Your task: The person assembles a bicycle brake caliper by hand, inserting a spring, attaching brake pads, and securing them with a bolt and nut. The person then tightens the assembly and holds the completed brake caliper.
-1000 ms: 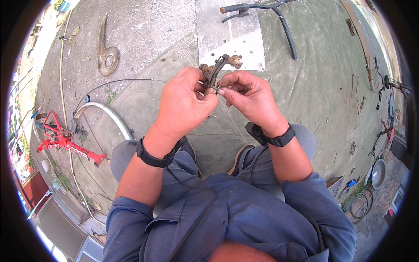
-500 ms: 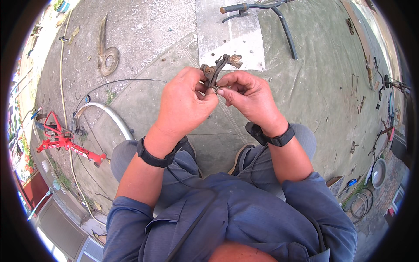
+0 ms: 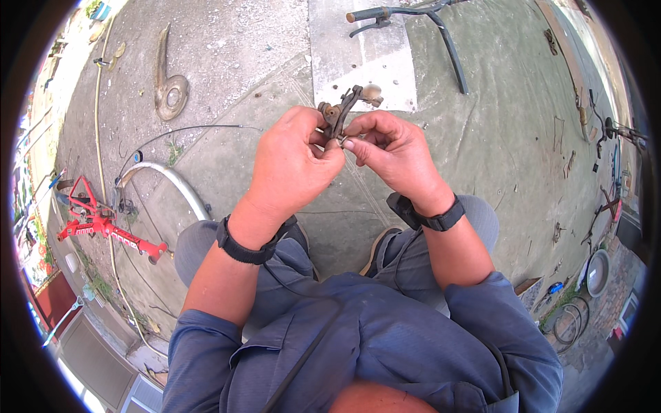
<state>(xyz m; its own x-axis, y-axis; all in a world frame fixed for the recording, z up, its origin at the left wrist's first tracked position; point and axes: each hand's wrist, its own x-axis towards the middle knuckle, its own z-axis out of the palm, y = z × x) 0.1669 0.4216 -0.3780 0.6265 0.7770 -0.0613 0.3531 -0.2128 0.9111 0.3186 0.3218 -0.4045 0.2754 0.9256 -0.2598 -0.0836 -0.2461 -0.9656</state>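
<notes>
A dark, rusty bicycle brake caliper [image 3: 346, 110] with curved arms is held up in front of me, above the ground between my feet. My left hand [image 3: 295, 157] is closed round its left side, thumb and fingers pinching its lower part. At the caliper's bottom end, my right hand [image 3: 392, 153] pinches a small pale metal piece [image 3: 341, 140] between thumb and forefinger. The fingertips partly cover this piece, so its exact kind is hidden. The caliper's upper right end, with a brownish rounded part [image 3: 372, 93], sticks out free above my right hand.
Ahead lie a pale board [image 3: 365, 76] and a handlebar [image 3: 447, 41] with a brake lever. To the left are a red bicycle frame [image 3: 110, 230], a curved silver mudguard [image 3: 172, 175], a black cable [image 3: 193, 127] and a rusty metal piece [image 3: 171, 96]. A metal basin [image 3: 597, 274] stands at right.
Both hands keep the same grip in nearly the same place. The caliper's upper right end has turned slightly, and its brownish part now looks rounder.
</notes>
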